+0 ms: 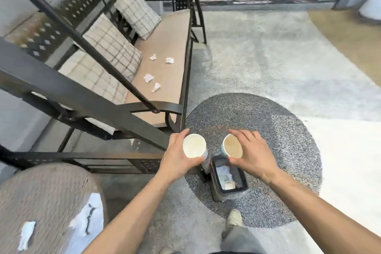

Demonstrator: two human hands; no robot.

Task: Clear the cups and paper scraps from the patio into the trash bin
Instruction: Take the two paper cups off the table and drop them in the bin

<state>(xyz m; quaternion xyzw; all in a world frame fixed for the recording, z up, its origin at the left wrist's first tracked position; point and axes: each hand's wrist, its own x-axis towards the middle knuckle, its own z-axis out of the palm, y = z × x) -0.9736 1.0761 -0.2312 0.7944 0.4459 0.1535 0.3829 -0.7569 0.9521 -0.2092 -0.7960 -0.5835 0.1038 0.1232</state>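
grey patio floor with a round speckled mat under an open trash bin. left hand curls around one paper cup, right hand around another paper cup, both above the bin. crumpled paper scraps lie on the swing bench cushion.

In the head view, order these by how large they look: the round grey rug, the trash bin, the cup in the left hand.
1. Round grey rug
2. Trash bin
3. Cup in the left hand, though it is nearer the camera.

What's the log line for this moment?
left hand: holds paper cup | right hand: holds second cup | both above trash bin | paper scraps on bench cushion
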